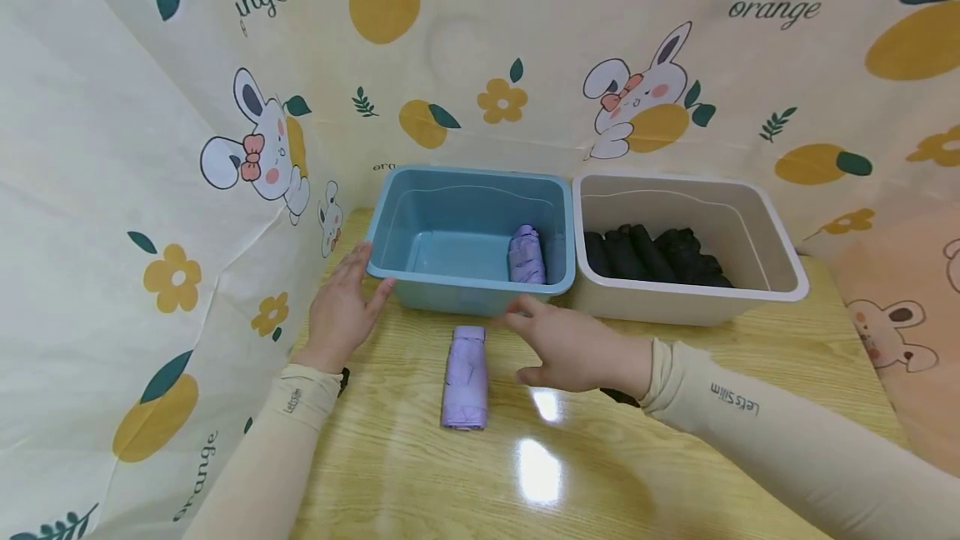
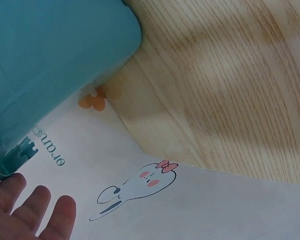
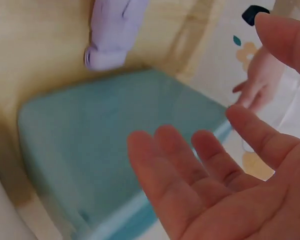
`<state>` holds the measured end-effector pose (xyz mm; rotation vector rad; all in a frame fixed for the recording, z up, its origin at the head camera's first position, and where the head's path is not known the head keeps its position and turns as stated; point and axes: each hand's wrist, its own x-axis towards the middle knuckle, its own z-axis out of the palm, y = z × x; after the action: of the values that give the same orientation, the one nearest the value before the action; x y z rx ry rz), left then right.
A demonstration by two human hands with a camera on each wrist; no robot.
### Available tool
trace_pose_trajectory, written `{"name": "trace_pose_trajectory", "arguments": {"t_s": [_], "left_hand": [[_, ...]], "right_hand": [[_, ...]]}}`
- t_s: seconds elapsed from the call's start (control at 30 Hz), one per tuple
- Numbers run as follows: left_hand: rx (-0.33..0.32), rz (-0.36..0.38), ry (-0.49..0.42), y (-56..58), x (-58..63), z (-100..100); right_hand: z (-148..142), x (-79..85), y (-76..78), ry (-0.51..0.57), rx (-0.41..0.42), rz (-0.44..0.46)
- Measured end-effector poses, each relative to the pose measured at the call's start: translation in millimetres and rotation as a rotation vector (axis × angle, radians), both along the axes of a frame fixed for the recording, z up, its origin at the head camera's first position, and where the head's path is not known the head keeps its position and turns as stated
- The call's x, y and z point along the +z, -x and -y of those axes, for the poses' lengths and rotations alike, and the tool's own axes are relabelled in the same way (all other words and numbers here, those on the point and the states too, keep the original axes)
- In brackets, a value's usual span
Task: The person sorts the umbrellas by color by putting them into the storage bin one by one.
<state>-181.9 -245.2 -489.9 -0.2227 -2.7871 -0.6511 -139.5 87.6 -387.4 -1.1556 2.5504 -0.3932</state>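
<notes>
A folded purple umbrella [image 1: 465, 377] lies lengthwise on the table in front of the blue bin [image 1: 450, 297]. A second purple umbrella [image 1: 527, 255] is inside that bin, at its right end. My left hand [image 1: 341, 307] rests at the bin's front left corner, fingers extended along its side; the left wrist view shows the fingertips [image 2: 65, 207] by the rim. My right hand [image 1: 573, 344] hovers just right of the umbrella on the table, with nothing in it. In the right wrist view its fingers [image 3: 165, 175] are spread, and the umbrella [image 3: 115, 32] shows beyond them.
To the right of the blue bin stands a beige bin [image 1: 652, 304] with several black rolled bundles [image 1: 648, 252] in it. A patterned cloth [image 1: 465, 48] hangs behind and along the left. The wooden table [image 1: 420, 482] reaches towards me.
</notes>
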Motion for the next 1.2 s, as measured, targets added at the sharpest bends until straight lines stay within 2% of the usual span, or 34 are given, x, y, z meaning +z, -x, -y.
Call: {"name": "trace_pose_trajectory", "arguments": {"t_s": [0.13, 0.27, 0.67, 0.93, 1.07, 1.2], "left_hand": [[-0.005, -0.003, 0.002, 0.0, -0.6, 1], [-0.006, 0.0, 0.001, 0.0, -0.9, 1], [-0.002, -0.008, -0.016, -0.1, -0.4, 0], [-0.008, -0.017, -0.015, 0.7, -1.7, 1], [-0.008, -0.022, -0.012, 0.7, -2.4, 1], [-0.005, -0.016, -0.011, 0.8, -2.7, 1]], "right_hand": [[1, -22.0, -8.8, 0.039, -0.03, 0.079], [1, -38.4, -14.5, 0.069, -0.045, 0.101], [2, -64.5, -24.1, 0.09, -0.106, 0.108], [13, -92.9, -28.8, 0.048, -0.107, 0.162], [23, -108.1, -28.2, 0.022, -0.098, 0.144], [35, -120.7, -26.2, 0.005, -0.087, 0.068]]}}
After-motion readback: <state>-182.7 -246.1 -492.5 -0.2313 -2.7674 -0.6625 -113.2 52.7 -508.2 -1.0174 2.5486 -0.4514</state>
